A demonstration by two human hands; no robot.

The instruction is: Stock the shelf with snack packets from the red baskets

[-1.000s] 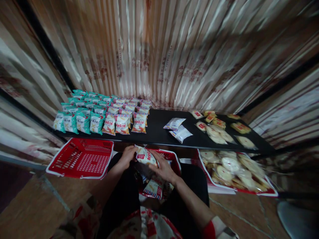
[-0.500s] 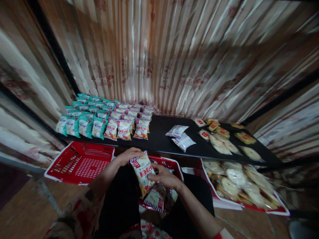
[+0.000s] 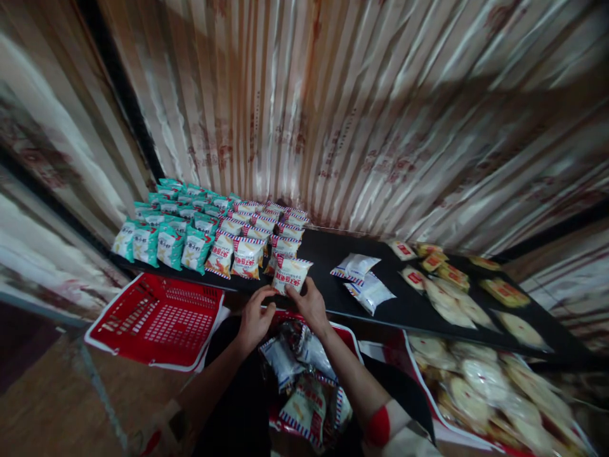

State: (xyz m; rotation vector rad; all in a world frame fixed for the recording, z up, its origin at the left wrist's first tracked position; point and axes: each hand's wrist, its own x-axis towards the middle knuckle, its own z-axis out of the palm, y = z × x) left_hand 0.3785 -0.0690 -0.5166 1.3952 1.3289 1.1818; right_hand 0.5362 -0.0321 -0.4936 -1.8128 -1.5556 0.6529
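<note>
A white snack bag (image 3: 291,274) with red lettering and striped ends is in my right hand (image 3: 312,307), thumb on its front. It stands upright at the front of the black shelf (image 3: 316,251), before a row of matching bags (image 3: 248,257). My left hand (image 3: 257,319) has curled fingers at the bag's lower left corner; its thumb is apart from the bag. Below my hands, a red basket (image 3: 349,331) between my legs holds several more bags (image 3: 304,406), some lying with their silvery-white side up.
Teal snack bags (image 3: 170,246) stand in rows at the shelf's left. Two white bags (image 3: 368,292) lie mid-shelf, with flat yellowish packs (image 3: 451,301) further right. A red basket (image 3: 162,317) is below left; another basket (image 3: 431,397) of packs is below right. Striped curtain (image 3: 295,114) hangs behind.
The snack bag has gone from above the basket up and forward to the shelf front. Both hands moved with it; the left no longer holds its top edge. The view has shifted slightly.
</note>
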